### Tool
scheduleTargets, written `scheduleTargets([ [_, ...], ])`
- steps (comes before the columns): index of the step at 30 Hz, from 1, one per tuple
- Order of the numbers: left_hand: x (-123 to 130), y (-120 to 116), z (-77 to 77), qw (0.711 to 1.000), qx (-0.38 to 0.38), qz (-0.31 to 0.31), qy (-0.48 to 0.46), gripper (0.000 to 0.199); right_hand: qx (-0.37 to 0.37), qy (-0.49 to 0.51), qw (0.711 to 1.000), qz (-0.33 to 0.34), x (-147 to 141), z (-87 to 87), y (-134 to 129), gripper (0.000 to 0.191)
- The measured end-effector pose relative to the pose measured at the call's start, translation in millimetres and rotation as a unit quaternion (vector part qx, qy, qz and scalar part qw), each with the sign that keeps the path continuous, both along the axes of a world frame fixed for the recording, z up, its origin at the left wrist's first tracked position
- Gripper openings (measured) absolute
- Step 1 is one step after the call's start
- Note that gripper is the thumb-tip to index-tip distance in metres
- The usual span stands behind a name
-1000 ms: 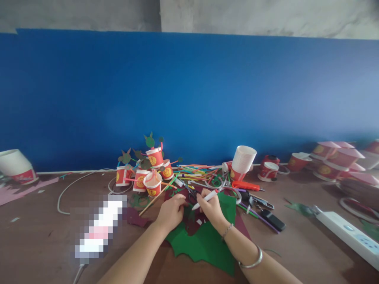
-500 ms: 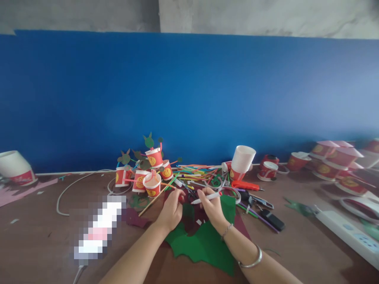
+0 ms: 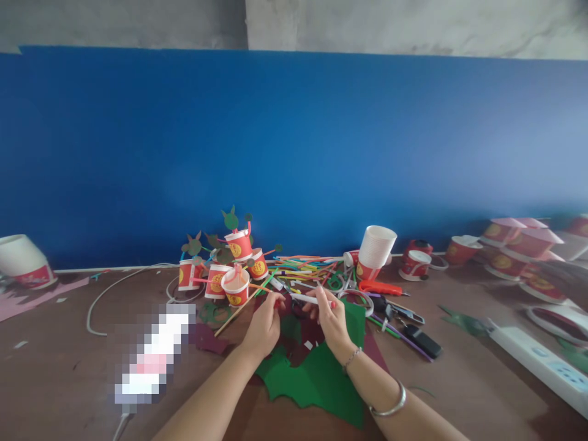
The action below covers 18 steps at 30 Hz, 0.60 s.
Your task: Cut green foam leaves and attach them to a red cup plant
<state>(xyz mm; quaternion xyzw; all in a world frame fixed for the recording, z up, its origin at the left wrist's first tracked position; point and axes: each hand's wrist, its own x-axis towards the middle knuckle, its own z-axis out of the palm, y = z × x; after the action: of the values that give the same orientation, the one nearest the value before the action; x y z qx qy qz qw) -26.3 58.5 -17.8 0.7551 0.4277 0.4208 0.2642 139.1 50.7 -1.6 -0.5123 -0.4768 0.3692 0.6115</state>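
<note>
In my right hand is a white marker with a red end, held nearly level, its other end pointing left. My left hand is closed in a pinch, and a bit of red shows at its fingertips; what it is I cannot make out. Below and between the hands lies a cut sheet of green paper with a jagged edge, over dark red paper. Small white scraps rest there. Dark scissors, partly hidden, seem to lie behind the marker.
Red paper cups with straw arms stand behind my left hand. Coloured straws, a stack of white cups and an orange cutter lie further back. Keys with a black fob and a power strip are to the right.
The marker has turned from slanting to nearly level, and the fingers of my right hand have shifted on it. My left hand has moved slightly left.
</note>
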Motion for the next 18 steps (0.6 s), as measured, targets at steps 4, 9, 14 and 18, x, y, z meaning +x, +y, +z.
scheduleTargets([
  [4,-0.4,2.3,-2.7,1.0,0.001,0.009,-0.011,0.023,0.033,-0.022,0.999,-0.022,2.2,-3.1,2.4,0.03],
  [9,-0.4,2.2,-2.1,0.999,0.005,0.008,0.045,0.022,0.075,-0.015,0.995,-0.057,3.8,-6.9,3.4,0.018],
  [14,1.0,-1.0,4.4,0.99,0.039,0.006,0.133,0.026,0.013,-0.005,1.0,0.015,0.5,-7.4,3.2,0.032],
  [18,2.0,-3.1,9.8,0.986,0.05,0.008,0.162,0.026,0.037,-0.075,0.996,0.006,-0.8,-8.5,4.9,0.025],
])
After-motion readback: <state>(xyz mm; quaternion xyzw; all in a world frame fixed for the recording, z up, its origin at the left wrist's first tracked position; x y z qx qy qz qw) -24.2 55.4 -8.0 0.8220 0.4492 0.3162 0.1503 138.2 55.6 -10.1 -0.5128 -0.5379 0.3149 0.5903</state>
